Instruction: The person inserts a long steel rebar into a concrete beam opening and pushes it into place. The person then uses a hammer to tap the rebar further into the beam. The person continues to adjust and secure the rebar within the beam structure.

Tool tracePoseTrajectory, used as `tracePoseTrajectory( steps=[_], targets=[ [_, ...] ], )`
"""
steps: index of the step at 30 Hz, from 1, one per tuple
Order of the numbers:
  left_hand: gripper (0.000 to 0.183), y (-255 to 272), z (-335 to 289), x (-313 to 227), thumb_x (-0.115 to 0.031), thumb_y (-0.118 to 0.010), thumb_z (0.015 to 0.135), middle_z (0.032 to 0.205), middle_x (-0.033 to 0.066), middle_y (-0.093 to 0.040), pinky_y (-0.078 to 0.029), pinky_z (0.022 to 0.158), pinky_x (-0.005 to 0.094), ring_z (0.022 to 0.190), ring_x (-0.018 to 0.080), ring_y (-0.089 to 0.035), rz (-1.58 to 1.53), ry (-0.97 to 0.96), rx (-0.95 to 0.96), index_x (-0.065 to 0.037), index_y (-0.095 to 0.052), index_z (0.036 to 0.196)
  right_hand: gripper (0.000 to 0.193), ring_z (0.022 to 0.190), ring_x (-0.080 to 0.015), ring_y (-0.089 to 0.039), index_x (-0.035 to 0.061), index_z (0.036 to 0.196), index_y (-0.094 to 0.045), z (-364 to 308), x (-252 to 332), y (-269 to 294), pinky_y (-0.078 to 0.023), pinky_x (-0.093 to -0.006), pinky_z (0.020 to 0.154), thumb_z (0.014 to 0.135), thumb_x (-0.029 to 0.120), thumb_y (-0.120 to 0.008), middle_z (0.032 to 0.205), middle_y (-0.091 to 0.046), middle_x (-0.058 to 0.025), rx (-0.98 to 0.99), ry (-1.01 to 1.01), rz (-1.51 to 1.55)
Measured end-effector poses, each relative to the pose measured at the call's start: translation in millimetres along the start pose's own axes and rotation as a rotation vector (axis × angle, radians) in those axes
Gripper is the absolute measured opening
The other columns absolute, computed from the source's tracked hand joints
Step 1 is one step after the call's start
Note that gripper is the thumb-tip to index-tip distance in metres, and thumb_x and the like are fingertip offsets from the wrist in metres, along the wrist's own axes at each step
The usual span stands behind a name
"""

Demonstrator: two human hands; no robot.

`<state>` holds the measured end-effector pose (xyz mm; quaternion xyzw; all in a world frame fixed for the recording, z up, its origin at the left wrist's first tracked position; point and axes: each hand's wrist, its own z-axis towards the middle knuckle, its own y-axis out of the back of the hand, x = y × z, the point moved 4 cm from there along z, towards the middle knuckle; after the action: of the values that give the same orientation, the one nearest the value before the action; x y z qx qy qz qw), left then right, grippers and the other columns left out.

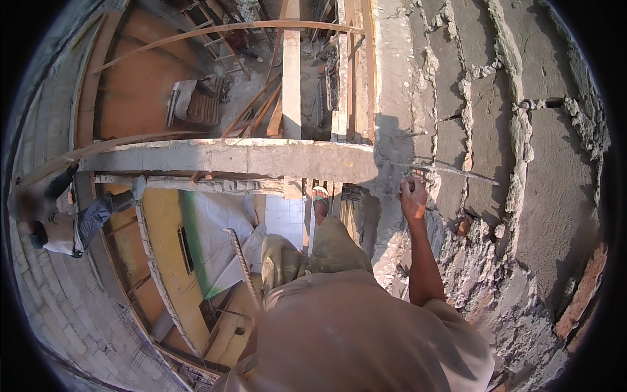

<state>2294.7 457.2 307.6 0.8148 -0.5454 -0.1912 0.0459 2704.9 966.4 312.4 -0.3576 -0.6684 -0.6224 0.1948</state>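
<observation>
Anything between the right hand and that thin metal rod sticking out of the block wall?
Nothing visible. The right hand is already up at the thin metal rod near where it leaves the rough block wall; whether the fingers actually close on it is too small to tell. The left hand is out of view.

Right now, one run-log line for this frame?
right hand: gripping thin grey metal rod at rough mortared block wall | left hand: out of view | foot on scaffold planks | another person below left
</observation>
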Motion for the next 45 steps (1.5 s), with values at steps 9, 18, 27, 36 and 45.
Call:
tracePoseTrajectory(
  steps=[9,18,27,36,45],
  targets=[
    [0.023,-30.9,15.3,-83.9,-0.027,-0.067,0.086,0.064,0.0023,-0.055,-0.042,0.054,0.0315,0.057,0.0142,-0.052,-0.004,-0.106,-0.011,-0.008,-0.059,0.079,0.022,0.065,-0.0259,-0.059,0.0002,0.089,-0.064,-11.2,38.7,24.3,-0.047,-0.0389,0.064,0.082,0.020,-0.070,0.072,-0.061,-0.0149,-0.066,-0.048,-0.014],
    [0.021,-49.7,42.8,-117.7,-0.028,-0.066,0.086,0.067,0.0038,-0.056,-0.043,0.055,0.0339,0.061,0.0168,-0.054,-0.019,-0.152,0.002,-0.008,-0.059,0.082,0.029,0.071,-0.0379,-0.064,0.0004,0.093,-0.066,-15.5,53.3,18.5,-0.048,-0.0449,0.066,0.083,0.028,-0.067,0.074,-0.064,-0.0209,-0.006,0.041,-0.129],
    [0.020,-41.5,90.9,-159.0,-0.028,-0.064,0.086,0.070,0.0053,-0.057,-0.044,0.057,0.0363,0.064,0.0195,-0.056,-0.001,-0.186,-0.025,-0.008,-0.060,0.086,0.034,0.063,-0.0308,-0.058,-0.0013,0.104,-0.063,-19.1,21.7,13.5,-0.045,-0.0429,0.063,0.085,0.027,-0.067,0.068,-0.059,-0.0141,-0.192,0.050,-0.121],
    [0.020,-45.2,190.9,-252.6,-0.028,-0.063,0.086,0.073,0.0068,-0.058,-0.045,0.058,0.0387,0.067,0.0221,-0.057,0.108,-0.318,0.026,-0.009,-0.061,0.089,0.041,0.066,-0.0274,-0.058,-0.0012,0.111,-0.063,-9.1,24.7,16.8,-0.046,-0.0403,0.063,0.085,0.030,-0.069,0.078,-0.061,-0.0139,-0.294,-0.054,-0.041],
    [0.030,-54.0,266.7,-397.1,-0.035,-0.066,0.086,0.058,0.0052,-0.049,-0.038,0.043,0.0386,0.047,0.0196,-0.049,0.378,-0.558,0.129,-0.008,-0.057,0.075,0.030,0.062,-0.0283,-0.052,-0.0024,0.090,-0.059,-6.7,39.6,13.1,-0.043,-0.0402,0.062,0.087,0.027,-0.065,0.072,-0.057,-0.0141,-0.285,-0.223,-0.039]
  ],
)
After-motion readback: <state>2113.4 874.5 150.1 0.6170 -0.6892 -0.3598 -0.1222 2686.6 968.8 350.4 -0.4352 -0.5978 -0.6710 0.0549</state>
